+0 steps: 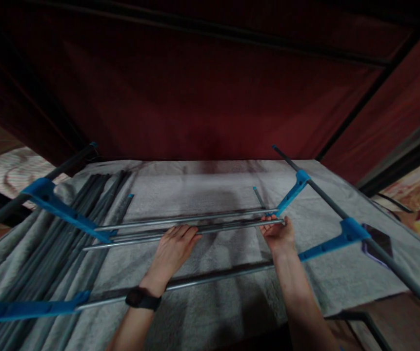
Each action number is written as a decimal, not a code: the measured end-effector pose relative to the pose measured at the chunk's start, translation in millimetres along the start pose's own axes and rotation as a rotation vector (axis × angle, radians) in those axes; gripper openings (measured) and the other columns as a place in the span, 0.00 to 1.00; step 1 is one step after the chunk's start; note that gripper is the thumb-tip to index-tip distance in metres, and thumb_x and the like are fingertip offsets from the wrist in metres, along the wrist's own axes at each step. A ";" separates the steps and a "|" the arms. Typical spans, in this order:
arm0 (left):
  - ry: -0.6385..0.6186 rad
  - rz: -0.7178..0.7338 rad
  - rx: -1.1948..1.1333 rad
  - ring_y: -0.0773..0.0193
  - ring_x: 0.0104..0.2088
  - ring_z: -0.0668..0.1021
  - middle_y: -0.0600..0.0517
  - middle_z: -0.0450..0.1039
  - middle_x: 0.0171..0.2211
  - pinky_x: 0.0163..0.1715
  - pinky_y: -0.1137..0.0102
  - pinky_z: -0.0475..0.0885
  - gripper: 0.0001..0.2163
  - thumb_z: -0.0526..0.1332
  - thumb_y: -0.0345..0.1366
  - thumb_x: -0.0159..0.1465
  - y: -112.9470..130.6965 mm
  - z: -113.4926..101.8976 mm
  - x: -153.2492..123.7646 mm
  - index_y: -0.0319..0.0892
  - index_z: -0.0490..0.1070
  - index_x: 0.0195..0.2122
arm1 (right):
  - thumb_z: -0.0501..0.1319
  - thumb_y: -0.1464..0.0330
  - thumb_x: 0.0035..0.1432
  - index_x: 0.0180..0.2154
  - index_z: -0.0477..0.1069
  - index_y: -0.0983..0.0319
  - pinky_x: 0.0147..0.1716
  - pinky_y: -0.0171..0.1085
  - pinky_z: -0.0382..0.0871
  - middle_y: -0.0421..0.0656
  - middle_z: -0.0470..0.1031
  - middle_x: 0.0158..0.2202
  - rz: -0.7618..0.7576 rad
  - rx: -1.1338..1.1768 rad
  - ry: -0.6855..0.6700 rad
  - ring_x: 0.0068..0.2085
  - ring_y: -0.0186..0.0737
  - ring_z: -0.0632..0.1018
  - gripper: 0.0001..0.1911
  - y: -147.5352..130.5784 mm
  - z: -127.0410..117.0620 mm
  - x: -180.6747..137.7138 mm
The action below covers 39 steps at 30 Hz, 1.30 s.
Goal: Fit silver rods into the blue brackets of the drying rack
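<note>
The grip: left hand draped palm-down across the rod, how tightly I can't tell; right hand curled round its right end. Over the blanket, between brackets, the rod should prove light, stiff, slick; hold near both ends.

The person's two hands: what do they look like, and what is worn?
The left hand and right hand are ungloved, the forearms bare as far as seen clearly. A black watch with a dark strap is on the left wrist; none on the right.
</note>
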State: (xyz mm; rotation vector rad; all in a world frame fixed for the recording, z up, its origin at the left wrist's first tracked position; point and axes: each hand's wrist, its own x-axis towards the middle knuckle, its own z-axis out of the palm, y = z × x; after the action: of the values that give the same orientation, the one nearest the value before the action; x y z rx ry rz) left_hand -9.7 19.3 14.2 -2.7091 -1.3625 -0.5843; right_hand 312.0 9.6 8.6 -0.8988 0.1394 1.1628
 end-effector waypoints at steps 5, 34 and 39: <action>-0.028 -0.030 -0.007 0.57 0.39 0.78 0.48 0.78 0.39 0.43 0.62 0.68 0.13 0.51 0.42 0.71 -0.8 -2.3 1.0 0.43 0.72 0.45 | 0.51 0.68 0.58 0.29 0.66 0.60 0.31 0.34 0.75 0.38 0.74 0.23 -0.201 -0.099 -0.043 0.28 0.35 0.78 0.08 2.3 4.9 -2.9; -0.004 -0.019 0.006 0.60 0.38 0.74 0.49 0.73 0.36 0.42 0.64 0.65 0.12 0.50 0.41 0.71 7.7 -13.6 -5.6 0.42 0.71 0.43 | 0.45 0.70 0.64 0.25 0.67 0.59 0.19 0.40 0.73 0.43 0.71 0.30 -0.074 -0.116 0.208 0.28 0.35 0.77 0.18 -19.5 -14.0 12.9; 0.028 -0.014 0.038 0.60 0.38 0.75 0.50 0.73 0.34 0.41 0.64 0.66 0.10 0.53 0.41 0.69 3.2 -15.9 -6.1 0.43 0.70 0.43 | 0.46 0.74 0.61 0.24 0.66 0.61 0.27 0.39 0.72 0.41 0.71 0.28 -0.061 -0.144 0.222 0.31 0.33 0.77 0.17 -18.7 -9.2 11.3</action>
State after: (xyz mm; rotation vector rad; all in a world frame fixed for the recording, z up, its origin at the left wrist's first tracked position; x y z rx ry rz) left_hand -15.4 9.3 27.2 -2.6539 -1.3734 -0.5887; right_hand 335.5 9.7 6.7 -1.1522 0.2092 1.0239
